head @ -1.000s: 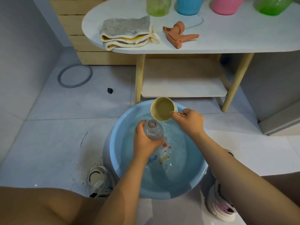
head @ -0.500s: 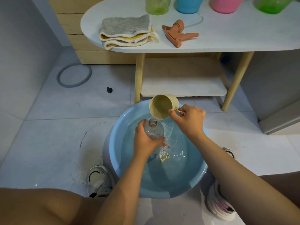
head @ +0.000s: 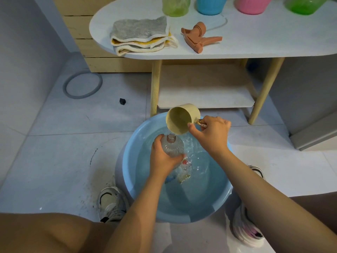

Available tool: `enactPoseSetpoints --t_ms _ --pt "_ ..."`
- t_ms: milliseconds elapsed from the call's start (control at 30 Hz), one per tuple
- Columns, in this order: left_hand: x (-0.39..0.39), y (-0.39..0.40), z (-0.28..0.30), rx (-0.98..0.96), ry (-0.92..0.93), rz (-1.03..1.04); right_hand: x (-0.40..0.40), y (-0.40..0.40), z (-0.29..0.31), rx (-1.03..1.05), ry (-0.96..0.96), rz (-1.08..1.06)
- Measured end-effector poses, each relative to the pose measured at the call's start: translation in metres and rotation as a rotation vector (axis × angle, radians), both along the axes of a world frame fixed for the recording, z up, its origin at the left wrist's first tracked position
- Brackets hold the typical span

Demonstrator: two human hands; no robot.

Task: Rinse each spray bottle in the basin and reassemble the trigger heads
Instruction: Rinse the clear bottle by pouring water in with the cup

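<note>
While the right hand [head: 211, 136] tips a cup [head: 180, 118], the left hand [head: 162, 158] grips the clear ribbed bottle [head: 172, 147].

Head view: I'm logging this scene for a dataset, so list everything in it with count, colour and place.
basin: 1, light blue, on floor, holds water
clear bottle: 1, headless, over basin
scoop: 1, beige, tilted over bottle mouth
trigger head: 1, terracotta, on table
cloths: folded stack, grey and yellow, table's left
table: 1, white top, wooden legs
containers: 4, two green, blue, pink, table's back edge
ring: 1, grey, on floor
shoes: 2, beside basin
left hand: grips bottle
right hand: grips scoop handle
</note>
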State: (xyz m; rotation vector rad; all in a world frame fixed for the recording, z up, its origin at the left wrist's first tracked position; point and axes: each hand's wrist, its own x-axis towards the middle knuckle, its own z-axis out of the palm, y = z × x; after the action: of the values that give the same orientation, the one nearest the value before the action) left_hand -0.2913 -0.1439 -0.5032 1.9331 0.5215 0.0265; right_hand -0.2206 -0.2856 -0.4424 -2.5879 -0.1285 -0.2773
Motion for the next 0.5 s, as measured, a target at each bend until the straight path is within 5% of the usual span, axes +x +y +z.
enactPoseSetpoints --t_ms 500 --pt "0.0004 0.001 -0.0013 -0.002 0.009 0.004 0.0006 0.0004 -0.0024 -0.014 -0.131 0.007"
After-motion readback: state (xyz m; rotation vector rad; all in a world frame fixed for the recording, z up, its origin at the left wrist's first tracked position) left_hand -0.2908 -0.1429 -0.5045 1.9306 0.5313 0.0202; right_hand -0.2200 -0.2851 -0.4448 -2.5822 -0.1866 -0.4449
